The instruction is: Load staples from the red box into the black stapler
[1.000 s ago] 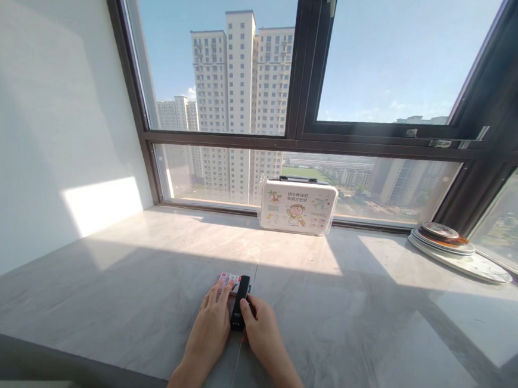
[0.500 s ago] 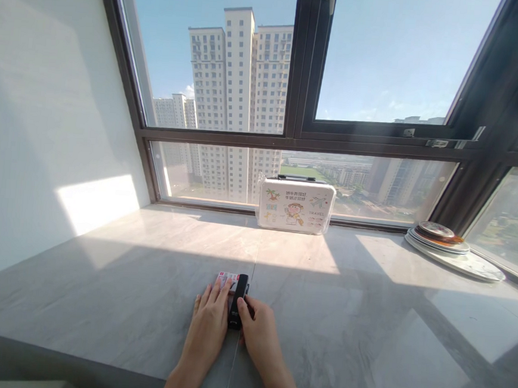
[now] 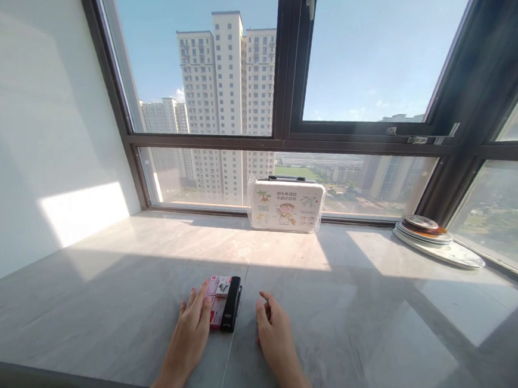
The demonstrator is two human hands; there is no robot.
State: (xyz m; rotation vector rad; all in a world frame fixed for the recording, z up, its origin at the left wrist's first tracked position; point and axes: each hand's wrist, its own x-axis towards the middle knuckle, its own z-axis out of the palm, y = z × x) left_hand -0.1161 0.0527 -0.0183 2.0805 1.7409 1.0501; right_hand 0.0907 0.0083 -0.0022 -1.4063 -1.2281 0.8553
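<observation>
A black stapler (image 3: 231,304) lies lengthwise on the counter, at the right side of a pink and white cardboard pack (image 3: 216,319). A small white box (image 3: 223,287) with a dark picture rests at the pack's upper part. My left hand (image 3: 194,317) lies along the pack's left edge, fingers stretched out and touching it. To the right of the stapler, apart from it, my right hand (image 3: 273,326) hovers low with bent, parted fingers and nothing in them.
Against the window stands a white carry case (image 3: 287,207) with cartoon prints and a black handle. Stacked plates (image 3: 424,231) sit in the back right corner on an oval platter (image 3: 464,257). Sunlit patches cross the marble-look counter (image 3: 96,319).
My right hand has come off the stapler and moved right. My left hand has slid to the pack's left edge, uncovering more of its front. The view has turned slightly right.
</observation>
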